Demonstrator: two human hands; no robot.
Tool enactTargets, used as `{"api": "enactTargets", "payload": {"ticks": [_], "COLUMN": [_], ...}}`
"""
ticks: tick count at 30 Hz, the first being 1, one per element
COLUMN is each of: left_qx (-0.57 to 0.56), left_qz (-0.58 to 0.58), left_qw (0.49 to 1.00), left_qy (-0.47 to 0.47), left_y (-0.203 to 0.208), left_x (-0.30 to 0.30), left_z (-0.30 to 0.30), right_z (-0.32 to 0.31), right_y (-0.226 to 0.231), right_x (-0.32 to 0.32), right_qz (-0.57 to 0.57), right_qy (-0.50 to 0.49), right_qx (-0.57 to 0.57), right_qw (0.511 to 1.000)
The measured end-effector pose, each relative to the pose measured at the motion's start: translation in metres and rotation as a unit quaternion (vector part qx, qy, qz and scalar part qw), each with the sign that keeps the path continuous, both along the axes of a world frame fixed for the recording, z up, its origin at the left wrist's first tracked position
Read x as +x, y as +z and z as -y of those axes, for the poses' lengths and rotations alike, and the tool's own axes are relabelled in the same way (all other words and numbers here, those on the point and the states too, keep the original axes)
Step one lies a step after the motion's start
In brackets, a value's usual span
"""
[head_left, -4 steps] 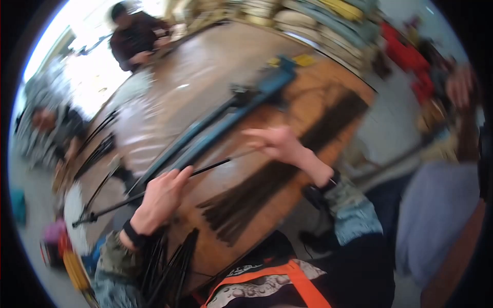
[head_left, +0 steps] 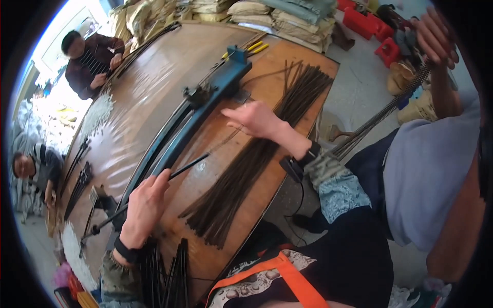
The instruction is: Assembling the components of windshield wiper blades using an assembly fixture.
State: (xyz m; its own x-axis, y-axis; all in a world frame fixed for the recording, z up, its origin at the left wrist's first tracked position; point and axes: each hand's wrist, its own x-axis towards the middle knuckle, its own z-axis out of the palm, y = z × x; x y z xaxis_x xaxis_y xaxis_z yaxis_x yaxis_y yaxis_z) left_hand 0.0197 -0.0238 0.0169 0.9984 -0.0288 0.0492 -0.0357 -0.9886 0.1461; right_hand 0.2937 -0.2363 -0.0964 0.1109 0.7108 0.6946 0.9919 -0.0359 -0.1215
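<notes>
My left hand (head_left: 145, 203) is closed around a long, thin black tube (head_left: 191, 165) held at a slant over the near side of the table. My right hand (head_left: 257, 120) pinches a thin coil spring (head_left: 225, 139), which runs down to the tube's upper end. Whether the spring's tip is inside the tube, I cannot tell. Just beyond both hands lies a long blue metal fixture (head_left: 186, 134) with rails and a dark clamp block (head_left: 199, 95). Beneath my right forearm a big bundle of long, dark, spring-like rods (head_left: 246, 167) is spread on the board.
More black tubes (head_left: 177, 272) stand at the near table edge. Yellow-handled pliers (head_left: 257, 47) rest past the fixture. White pellets (head_left: 77, 251) are piled at the left. Two people sit across the table; at right another person's hand (head_left: 434, 38) holds long springs (head_left: 382, 113).
The whole view has swung, shifting the table and fixture toward the left, and the blur has cleared. Both hands keep their hold on the tube and the spring.
</notes>
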Motion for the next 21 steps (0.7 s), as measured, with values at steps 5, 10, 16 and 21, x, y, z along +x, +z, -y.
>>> {"api": "enactTargets", "payload": {"ticks": [5, 10, 16, 21], "left_qx": [-0.031, -0.02, -0.019, -0.03], "left_qz": [0.009, 0.045, 0.029, 0.052], "left_qw": [0.999, 0.998, 0.997, 0.996], "left_qy": [0.027, 0.03, 0.066, 0.058], "left_y": [-0.019, -0.024, -0.019, -0.022], "left_x": [0.006, -0.001, -0.023, -0.019], "left_z": [0.008, -0.003, -0.001, -0.003], "right_z": [-0.011, -0.019, -0.01, 0.011], "right_y": [-0.002, 0.015, 0.021, -0.015], "right_x": [0.0, -0.028, 0.01, 0.041], "right_qz": [-0.042, -0.038, 0.063, 0.039], "right_qy": [0.058, 0.126, -0.048, -0.173], "right_qx": [0.016, 0.083, 0.102, 0.14], "right_qw": [0.997, 0.988, 0.992, 0.974]}}
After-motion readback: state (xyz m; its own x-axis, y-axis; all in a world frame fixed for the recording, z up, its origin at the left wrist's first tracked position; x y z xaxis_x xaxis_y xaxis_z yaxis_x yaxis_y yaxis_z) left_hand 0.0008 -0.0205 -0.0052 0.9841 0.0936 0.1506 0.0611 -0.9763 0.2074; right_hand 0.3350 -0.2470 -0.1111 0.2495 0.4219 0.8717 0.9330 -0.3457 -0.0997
